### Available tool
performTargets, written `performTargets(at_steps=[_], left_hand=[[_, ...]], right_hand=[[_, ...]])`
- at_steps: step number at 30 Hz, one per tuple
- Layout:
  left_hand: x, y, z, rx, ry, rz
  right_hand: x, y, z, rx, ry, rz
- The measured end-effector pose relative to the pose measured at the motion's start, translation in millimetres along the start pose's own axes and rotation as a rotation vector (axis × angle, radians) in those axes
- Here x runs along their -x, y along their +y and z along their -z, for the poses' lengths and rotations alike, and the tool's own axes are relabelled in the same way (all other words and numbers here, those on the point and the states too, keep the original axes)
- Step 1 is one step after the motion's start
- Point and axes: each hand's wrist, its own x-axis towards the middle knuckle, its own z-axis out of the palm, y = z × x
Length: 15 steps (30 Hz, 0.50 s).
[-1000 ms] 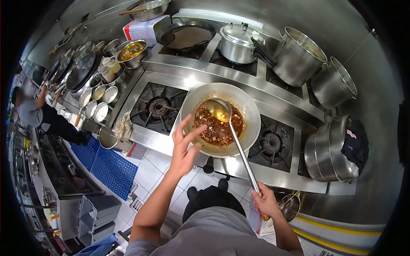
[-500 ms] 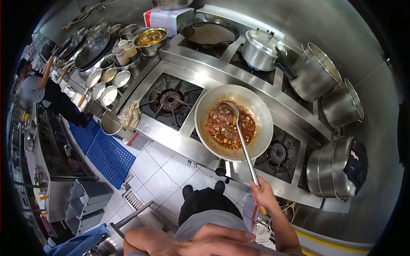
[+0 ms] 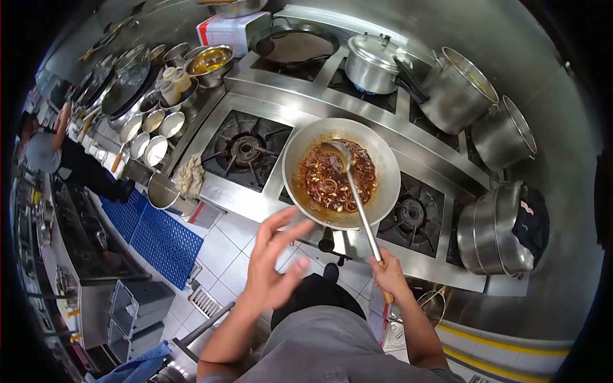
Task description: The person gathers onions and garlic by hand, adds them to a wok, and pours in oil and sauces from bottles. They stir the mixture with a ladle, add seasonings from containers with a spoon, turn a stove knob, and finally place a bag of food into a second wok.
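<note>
A long metal ladle (image 3: 361, 211) with a wooden end is gripped in my right hand (image 3: 389, 276). Its bowl rests in dark red-brown sauce (image 3: 327, 185) with onion rings and small pale bits. The sauce sits in a wide, light-coloured pan (image 3: 387, 171) on the front of the stove. My left hand (image 3: 273, 265) is raised in front of the pan's near-left side, fingers spread and slightly blurred. It holds nothing and appears to be above the floor and the stove's front edge.
Around the pan are a left burner (image 3: 248, 148) and a right burner (image 3: 410, 214). Behind stand a pressure cooker (image 3: 371, 64) over a blue flame and tall pots (image 3: 456, 92). A crumpled cloth (image 3: 189, 177) lies at the left edge. Another person (image 3: 70, 153) stands far left.
My left hand has risen from near my body towards the pan, its fingers opening out. The ladle stays in my right hand, and its bowl has shifted slightly within the sauce.
</note>
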Motion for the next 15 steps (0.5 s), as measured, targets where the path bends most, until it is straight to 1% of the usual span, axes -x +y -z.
performTargets(at_steps=[2, 3, 4, 5, 7, 8, 9, 10, 11, 12, 13, 14, 15], left_hand=[[20, -43, -4, -0.073, -0.024, 0.304], [40, -78, -14, 0.128, 0.053, 0.602], [52, -99, -18, 0.244, 0.044, 0.827], [63, -114, -25, 0.306, -0.008, 0.864], [65, -115, -47, 0.385, -0.133, 1.048], [65, -117, -62, 0.469, -0.174, 1.102], [64, -118, -77, 0.553, -0.213, 1.154], [59, -114, -90, 0.657, -0.176, 1.231], [54, -117, -98, 0.814, -0.197, 1.262], [49, -123, -106, 0.97, -0.224, 1.289], [45, -124, -114, 1.129, -0.255, 1.316], [34, -112, -122, 1.203, -0.168, 1.373], [34, -116, -127, 1.252, -0.142, 1.399]], right_hand=[[15, 9, 4, -0.093, -0.088, -0.041], [25, 16, 5, -0.143, -0.131, -0.062], [37, 20, 8, -0.089, -0.11, -0.008], [46, 26, 7, -0.062, -0.078, 0.023], [62, 41, 6, 0.003, -0.021, 0.092], [59, 66, 0, 0.04, 0.026, 0.11], [54, 81, -6, 0.114, 0.092, 0.192], [48, 94, -10, 0.187, 0.158, 0.276], [38, 110, -16, 0.258, 0.228, 0.36], [19, 134, -23, 0.215, 0.157, 0.232], [9, 135, -28, 0.227, 0.187, 0.215], [0, 127, -36, 0.235, 0.219, 0.195], [-7, 119, -41, 0.241, 0.254, 0.182]])
